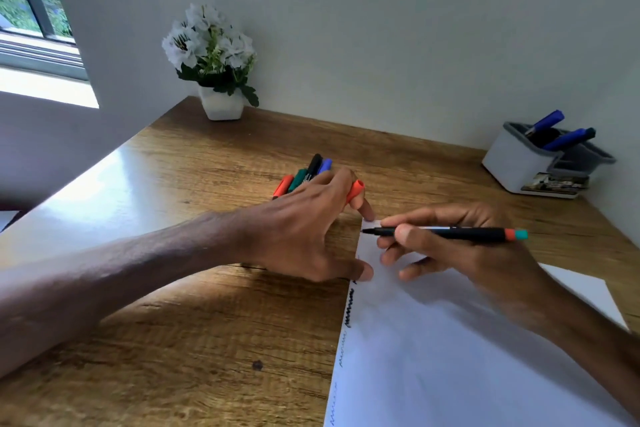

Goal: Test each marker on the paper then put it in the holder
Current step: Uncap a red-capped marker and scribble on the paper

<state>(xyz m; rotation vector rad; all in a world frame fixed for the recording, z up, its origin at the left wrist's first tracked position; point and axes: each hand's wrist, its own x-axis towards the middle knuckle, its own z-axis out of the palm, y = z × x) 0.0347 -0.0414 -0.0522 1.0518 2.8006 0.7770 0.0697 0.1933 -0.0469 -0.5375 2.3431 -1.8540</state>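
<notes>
Paper (467,357) nearest us, scribbles along edge. Our left hand (308,229) pins its corner, orange cap (355,191) seemingly between fingers. Right hand (460,246) grips uncapped marker (443,233), tip at paper.

The single head-worn camera is looking forward and down over a wooden desk (194,322), close above the left hand (304,225) and right hand (460,246) at the middle of the frame. It is facing the wall corner, taking in a window (31,10) at upper left and the holder (540,163) at right. The wide lens is bending the desk edges, and there is no second view sharing the scene.
</notes>
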